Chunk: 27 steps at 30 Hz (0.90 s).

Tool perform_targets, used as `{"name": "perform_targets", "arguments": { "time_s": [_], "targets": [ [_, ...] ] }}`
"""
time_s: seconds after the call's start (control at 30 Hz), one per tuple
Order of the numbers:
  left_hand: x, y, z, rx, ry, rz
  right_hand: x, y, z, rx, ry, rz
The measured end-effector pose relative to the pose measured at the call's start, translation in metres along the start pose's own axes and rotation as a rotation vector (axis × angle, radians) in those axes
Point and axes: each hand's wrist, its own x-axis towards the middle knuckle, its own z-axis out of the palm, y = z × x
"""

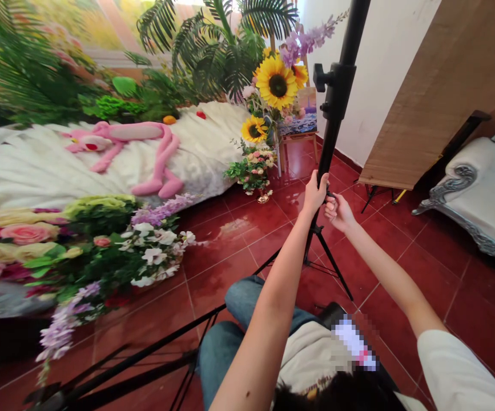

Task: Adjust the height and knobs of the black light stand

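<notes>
A black light stand [329, 142] rises in front of me, its upper part leaning toward the right. My left hand [314, 194] is wrapped round its pole, low on the upper section. Just beside it, my right hand [338, 212] has its fingers curled and pinched at a small dark tightening knob [329, 197], partly hidden by those fingers. Higher on the pole sits a collar [339, 91] with another knob [322, 77] sticking out to the left. Below my hands, the stand's tripod legs [335, 265] spread over the red tiles.
Black legs of another stand [144, 359] cross the lower left. Artificial flowers [101, 242] crowd the left, before a white-draped bed [213, 148] with a pink plush toy [136, 132]. Sunflowers [277, 84] stand behind the pole. At right are a brown backdrop [439, 85] and white armchair [487, 182].
</notes>
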Motion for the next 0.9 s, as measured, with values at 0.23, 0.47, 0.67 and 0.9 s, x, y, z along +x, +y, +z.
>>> {"name": "perform_targets", "arguments": {
  "time_s": [0.23, 0.47, 0.67, 0.9],
  "targets": [
    [0.000, -0.003, 0.000, -0.032, -0.031, 0.023, -0.010, 0.002, -0.016, -1.056, 0.348, -0.381],
    [0.000, -0.004, 0.000, -0.054, -0.026, 0.017, -0.022, -0.009, -0.008, -1.831, 0.404, -0.507],
    [0.001, -0.003, 0.001, -0.051, -0.014, -0.004, -0.011, -0.008, -0.009, -1.977, 0.471, -0.408],
    [0.000, 0.000, 0.001, -0.075, -0.017, -0.009, -0.011, -0.007, -0.002, -1.978, 0.542, -0.320]
  ]
}}
